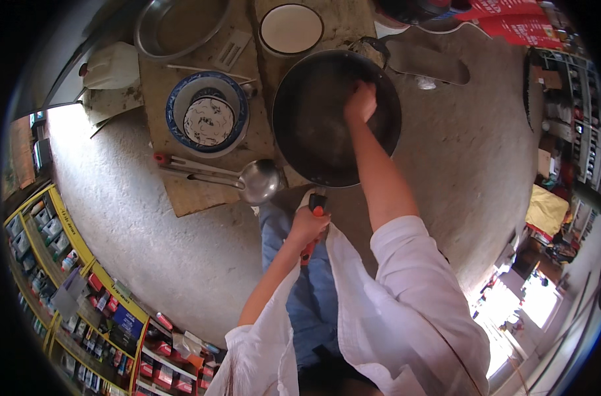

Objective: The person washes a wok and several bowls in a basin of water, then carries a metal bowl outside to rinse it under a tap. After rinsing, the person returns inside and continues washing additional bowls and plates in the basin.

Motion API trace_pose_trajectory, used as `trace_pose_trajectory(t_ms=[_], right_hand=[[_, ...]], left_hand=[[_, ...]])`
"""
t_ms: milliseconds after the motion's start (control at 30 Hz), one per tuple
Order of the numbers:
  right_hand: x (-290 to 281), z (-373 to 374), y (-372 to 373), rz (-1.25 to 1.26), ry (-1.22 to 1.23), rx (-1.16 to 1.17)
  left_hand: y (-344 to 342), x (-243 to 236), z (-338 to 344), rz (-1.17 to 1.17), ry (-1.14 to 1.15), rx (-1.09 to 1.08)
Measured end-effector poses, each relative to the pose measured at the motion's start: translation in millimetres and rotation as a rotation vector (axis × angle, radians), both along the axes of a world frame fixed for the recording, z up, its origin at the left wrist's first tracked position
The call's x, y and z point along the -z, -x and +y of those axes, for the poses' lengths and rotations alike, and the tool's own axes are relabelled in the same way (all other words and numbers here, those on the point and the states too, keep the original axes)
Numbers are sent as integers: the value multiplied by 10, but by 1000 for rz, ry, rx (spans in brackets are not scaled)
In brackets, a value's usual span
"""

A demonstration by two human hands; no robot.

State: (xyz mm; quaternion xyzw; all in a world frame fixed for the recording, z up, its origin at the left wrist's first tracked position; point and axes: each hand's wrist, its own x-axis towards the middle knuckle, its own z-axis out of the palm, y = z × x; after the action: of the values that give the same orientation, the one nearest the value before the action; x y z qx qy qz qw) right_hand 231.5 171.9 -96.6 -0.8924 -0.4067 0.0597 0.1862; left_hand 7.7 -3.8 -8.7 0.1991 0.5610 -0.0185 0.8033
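A large dark wok [304,142] lies at the table's right side, its inside dull and wet-looking. My left hand [305,226] is wrapped round a black-and-red handle [318,200] that points toward me from the wok's near rim. Down inside the wok, my right hand [361,104] is closed like a fist near the right wall. Whatever it may hold is hidden under the fingers. A steel ladle [259,181] lies left of the wok with its bowl near the table's front edge, beside another long-handled utensil [188,163] with a red tip.
On the wooden table [181,198], blue-rimmed bowls [170,119] are nested at the left. Behind them are a metal basin [142,33], a grater [234,49] and a white dish [291,29]. A flat grey piece [426,61] sits beyond the wok. Stocked shelves [82,264] line the left.
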Motion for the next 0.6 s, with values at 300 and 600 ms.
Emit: trace_pose_trajectory(t_ms=[300,600], right_hand=[[-519,560,-198,-676,82,-1236],[-375,-500,-488,-549,425,-495]], left_hand=[[50,28,30,45,-61,70],[117,-74,38,-197,111,-112]])
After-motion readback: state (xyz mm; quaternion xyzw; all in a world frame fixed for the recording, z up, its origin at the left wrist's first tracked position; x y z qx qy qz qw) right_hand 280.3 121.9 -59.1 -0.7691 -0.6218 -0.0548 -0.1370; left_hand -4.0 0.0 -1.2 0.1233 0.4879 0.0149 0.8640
